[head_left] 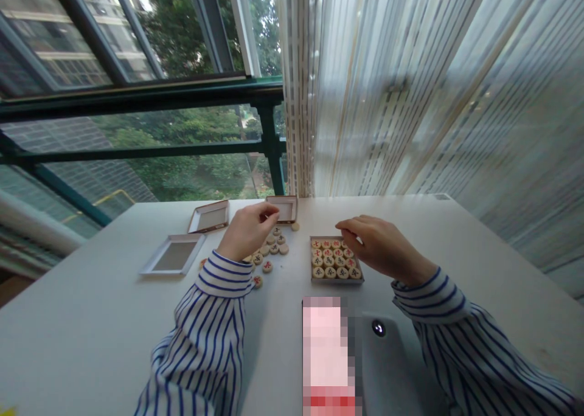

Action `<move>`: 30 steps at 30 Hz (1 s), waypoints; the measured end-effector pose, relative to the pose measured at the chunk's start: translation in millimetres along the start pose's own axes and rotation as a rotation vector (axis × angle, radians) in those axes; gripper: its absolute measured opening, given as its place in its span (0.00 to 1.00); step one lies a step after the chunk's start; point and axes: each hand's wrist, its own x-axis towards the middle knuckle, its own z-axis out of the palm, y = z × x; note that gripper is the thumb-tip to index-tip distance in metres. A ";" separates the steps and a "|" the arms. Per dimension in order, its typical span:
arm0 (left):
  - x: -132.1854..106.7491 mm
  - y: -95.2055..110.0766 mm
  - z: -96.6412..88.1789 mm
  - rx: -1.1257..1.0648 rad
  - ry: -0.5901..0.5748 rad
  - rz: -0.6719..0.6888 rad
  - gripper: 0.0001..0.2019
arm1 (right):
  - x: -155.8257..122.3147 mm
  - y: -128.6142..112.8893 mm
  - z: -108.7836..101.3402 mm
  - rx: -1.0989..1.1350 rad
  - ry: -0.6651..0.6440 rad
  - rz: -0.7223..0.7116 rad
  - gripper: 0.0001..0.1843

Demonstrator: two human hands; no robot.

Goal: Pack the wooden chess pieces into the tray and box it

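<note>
My left hand (pixel 249 230) hovers over a loose cluster of Chinese chess pieces (pixel 274 249). Its thumb and bent fingers come together in a pinch; whether a piece is between them is hidden. On the right, my right hand (pixel 381 246) reaches across the far right corner of a shallow box (pixel 337 281). Its fingers are bent and pressed together, their grip out of sight. Inside the box, round wooden pieces (pixel 342 272) stand in neat rows, black characters in front and red ones behind. Part of the back right is covered by my hand.
Left of the loose pieces lie a white box lid (pixel 148 271) and an open brown-edged tray (pixel 196 224). Another tray (pixel 294 212) sits at the table's back edge. A blurred-out screen (pixel 323 349) and a grey device (pixel 383 367) lie in front. Window and curtain (pixel 365 87) rise behind.
</note>
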 end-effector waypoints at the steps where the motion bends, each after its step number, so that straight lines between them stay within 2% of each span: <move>1: 0.4 -3.4 -0.4 -0.002 -0.012 0.008 0.13 | -0.1 -0.1 0.5 0.017 0.016 0.007 0.15; 7: 2.6 -21.8 -3.6 0.017 -0.098 0.049 0.14 | 9.0 -2.8 5.7 0.073 0.069 0.064 0.13; 12: 4.0 -29.2 -5.8 0.028 -0.194 0.073 0.13 | 37.1 -14.9 10.6 0.073 0.044 0.046 0.12; 17: 3.6 -37.8 -1.6 0.128 -0.272 0.047 0.14 | 59.5 -25.6 23.2 0.097 0.042 -0.005 0.12; 24: 4.5 -54.8 5.7 0.221 -0.349 0.007 0.16 | 61.7 -21.9 45.3 0.143 0.026 -0.071 0.11; 30: 4.3 -52.4 13.8 0.307 -0.455 0.071 0.16 | 60.4 -21.5 47.6 0.148 -0.002 -0.164 0.11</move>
